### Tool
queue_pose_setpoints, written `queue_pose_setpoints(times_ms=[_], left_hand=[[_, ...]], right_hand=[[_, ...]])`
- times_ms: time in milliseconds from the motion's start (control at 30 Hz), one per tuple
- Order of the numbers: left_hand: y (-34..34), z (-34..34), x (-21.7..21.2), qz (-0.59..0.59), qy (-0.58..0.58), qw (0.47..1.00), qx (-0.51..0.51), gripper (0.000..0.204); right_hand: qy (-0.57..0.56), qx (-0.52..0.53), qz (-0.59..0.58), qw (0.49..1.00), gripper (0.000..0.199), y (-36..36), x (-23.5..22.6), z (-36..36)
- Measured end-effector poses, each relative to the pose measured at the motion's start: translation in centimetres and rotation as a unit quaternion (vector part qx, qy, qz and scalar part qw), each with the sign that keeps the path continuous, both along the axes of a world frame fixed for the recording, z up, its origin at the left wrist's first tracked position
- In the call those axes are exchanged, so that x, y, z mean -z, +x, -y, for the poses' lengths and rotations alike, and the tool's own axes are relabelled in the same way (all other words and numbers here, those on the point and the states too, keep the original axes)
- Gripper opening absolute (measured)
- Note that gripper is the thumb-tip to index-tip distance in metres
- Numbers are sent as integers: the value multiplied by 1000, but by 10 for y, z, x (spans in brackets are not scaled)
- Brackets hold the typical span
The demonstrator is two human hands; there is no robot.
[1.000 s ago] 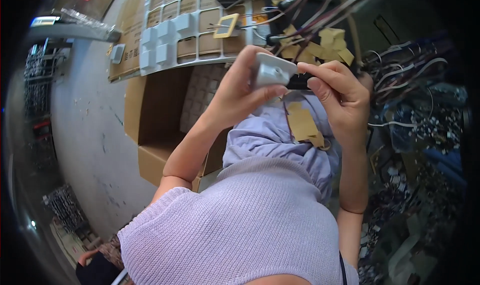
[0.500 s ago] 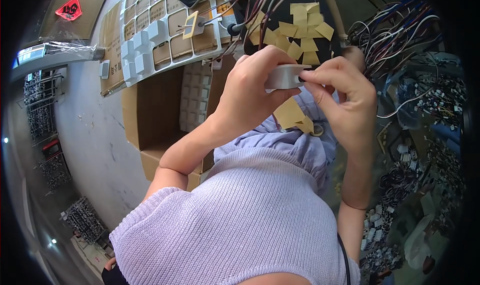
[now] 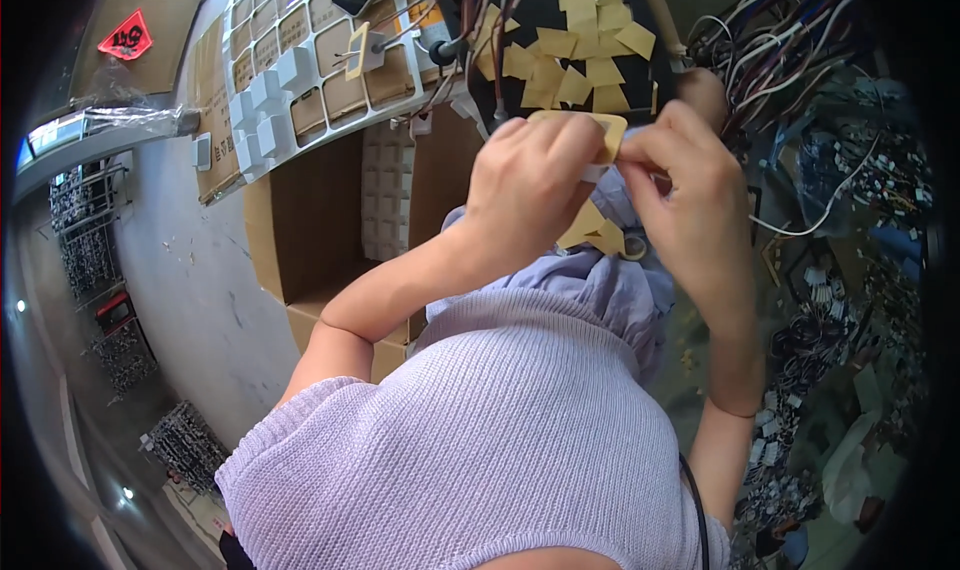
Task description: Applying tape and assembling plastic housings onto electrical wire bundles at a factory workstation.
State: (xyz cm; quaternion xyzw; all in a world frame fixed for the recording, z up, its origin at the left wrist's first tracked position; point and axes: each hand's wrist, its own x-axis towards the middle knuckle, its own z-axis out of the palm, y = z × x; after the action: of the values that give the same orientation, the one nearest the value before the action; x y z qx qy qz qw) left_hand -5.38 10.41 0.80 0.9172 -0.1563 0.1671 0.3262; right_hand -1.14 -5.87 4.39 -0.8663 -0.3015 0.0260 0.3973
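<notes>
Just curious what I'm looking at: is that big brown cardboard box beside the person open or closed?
Open. The cardboard box has no flap over its top, its shaded brown inner walls show, and a white gridded tray stands inside it.

A lilac ribbed knit top, tan-yellow paper pieces, a brown cardboard box, white square parts, a red diamond sticker.

Thin tan backing sheet, square cut-out, pinched flat between both hands' fingers.
</notes>
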Motion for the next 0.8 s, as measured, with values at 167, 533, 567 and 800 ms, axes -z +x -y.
queue_pose_setpoints(times_ms=[167, 533, 567, 800], left_hand=[[-7, 9, 9, -40, -57, 997, 19, 32], [-6, 12, 4, -206, -218, 939, 168, 28], [-8, 14, 6, -185, -217, 942, 175, 28], [4, -10, -17, -196, -257, 922, 211, 34]], right_hand=[[35, 109, -161, 980, 14, 1, 13, 24], [151, 62, -258, 952, 55, -10, 21, 50], [146, 44, -237, 960, 68, -12, 7, 43], [-22, 43, -119, 992, 61, 0, 4, 86]])
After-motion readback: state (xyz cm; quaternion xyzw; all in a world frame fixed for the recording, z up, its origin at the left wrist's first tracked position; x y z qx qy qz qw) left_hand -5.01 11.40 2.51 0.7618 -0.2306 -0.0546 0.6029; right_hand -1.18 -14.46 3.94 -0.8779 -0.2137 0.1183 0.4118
